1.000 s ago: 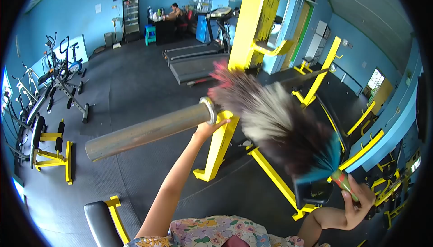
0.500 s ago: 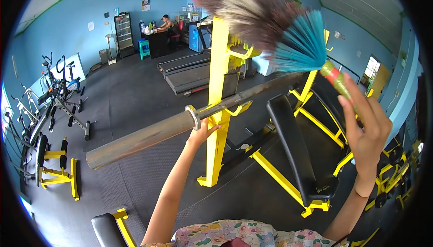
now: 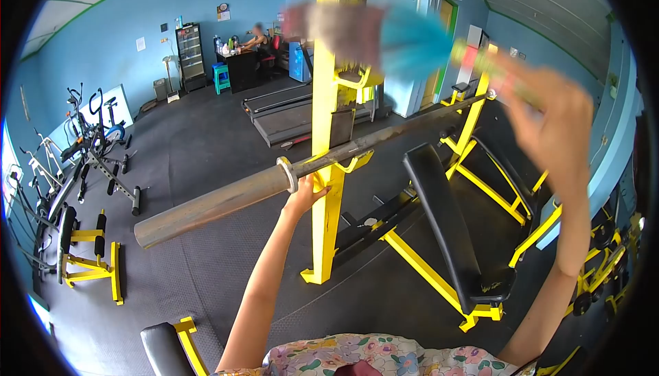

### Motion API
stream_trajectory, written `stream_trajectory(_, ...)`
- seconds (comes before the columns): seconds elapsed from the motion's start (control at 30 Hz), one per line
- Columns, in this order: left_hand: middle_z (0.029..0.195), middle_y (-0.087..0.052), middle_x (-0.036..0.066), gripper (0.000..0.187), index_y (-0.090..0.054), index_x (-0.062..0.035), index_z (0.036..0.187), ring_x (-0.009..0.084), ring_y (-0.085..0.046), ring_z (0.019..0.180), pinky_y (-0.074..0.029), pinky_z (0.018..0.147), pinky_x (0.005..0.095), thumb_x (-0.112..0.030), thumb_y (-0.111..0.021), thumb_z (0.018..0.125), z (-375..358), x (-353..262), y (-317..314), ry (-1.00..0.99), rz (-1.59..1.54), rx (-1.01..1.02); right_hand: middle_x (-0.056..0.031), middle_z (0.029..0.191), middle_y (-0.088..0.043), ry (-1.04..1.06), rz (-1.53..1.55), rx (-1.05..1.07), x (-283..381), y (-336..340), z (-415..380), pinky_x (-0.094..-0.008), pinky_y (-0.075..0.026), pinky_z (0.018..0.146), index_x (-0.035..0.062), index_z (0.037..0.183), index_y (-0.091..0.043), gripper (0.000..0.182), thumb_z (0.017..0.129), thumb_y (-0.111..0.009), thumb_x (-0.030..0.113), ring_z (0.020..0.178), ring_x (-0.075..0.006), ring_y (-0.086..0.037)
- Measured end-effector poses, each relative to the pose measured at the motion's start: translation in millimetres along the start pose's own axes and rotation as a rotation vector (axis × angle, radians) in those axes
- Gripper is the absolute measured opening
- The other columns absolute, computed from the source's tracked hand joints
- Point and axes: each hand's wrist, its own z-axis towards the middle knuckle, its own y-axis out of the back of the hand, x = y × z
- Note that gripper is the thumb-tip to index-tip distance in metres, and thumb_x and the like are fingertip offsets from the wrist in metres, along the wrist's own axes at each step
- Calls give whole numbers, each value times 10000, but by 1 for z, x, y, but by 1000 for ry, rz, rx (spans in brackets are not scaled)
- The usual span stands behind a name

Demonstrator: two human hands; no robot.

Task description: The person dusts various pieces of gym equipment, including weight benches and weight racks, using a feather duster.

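My right hand (image 3: 555,119), smeared by motion, is closed on the handle of a feather-style duster (image 3: 412,43). The duster's turquoise, brown and pale bristles lie across the upper part of a yellow rack post (image 3: 328,108); the blur hides whether they touch it. Lower down, my left hand (image 3: 304,196) grips that post, its thumb across the side facing me and its other fingers partly hidden. Just above this hand a barbell bar (image 3: 405,129) rests in the rack's hook, with its thick grey sleeve (image 3: 216,208) sticking out to the left.
A black padded bench (image 3: 443,225) on a yellow frame stands right of the post. Behind it is a treadmill (image 3: 278,115). Exercise machines (image 3: 96,143) line the left side, and a bench pad (image 3: 165,348) is near my left. A person (image 3: 261,43) sits at a far desk.
My right hand and the duster have swung down and left, bringing the bristles across the post's upper part. My left hand keeps its grip on the post.
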Motion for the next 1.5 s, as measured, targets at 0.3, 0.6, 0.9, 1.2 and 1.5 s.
stream_trajectory(0.3,1164,-421,313,730,-273,37,1248,443,-472,1024,-428,860,441,-324,-659,744,4,-21,14,144,-124,52,-143,688,-649,-231,17,161,-88,11,80,-288,-439,513,71,915,-673,305,691,-689,277,527,-174,-572)
stream_trajectory(0.6,1261,-320,248,792,-157,-47,1336,350,-524,1020,-474,846,397,-241,-663,759,4,-20,12,44,-70,25,-100,930,-649,25,268,91,-178,-51,51,-272,-437,761,107,1085,-603,319,817,-581,279,798,-93,-576)
stream_trajectory(0.9,1379,-125,241,875,-14,-61,1364,359,-193,1277,-308,1014,411,-312,-622,786,6,-25,14,180,-95,138,-120,902,-650,-130,376,45,-182,-72,12,-287,-452,703,103,1029,-630,291,790,-598,265,770,-188,-622)
stream_trajectory(1.2,1371,-142,232,909,105,-143,1363,366,-215,1269,-266,1028,457,-272,-603,808,10,-37,15,298,-127,259,-118,720,-645,-95,547,151,-174,-102,-26,-283,-432,543,135,981,-656,249,753,-651,235,491,-173,-526)
stream_trajectory(1.5,1368,-157,255,927,77,-100,1364,380,-144,1289,-195,1054,448,-299,-623,790,10,-34,13,346,-197,215,-123,666,-631,60,610,123,-174,-113,-44,-297,-423,482,151,960,-666,242,730,-663,224,446,-220,-535)
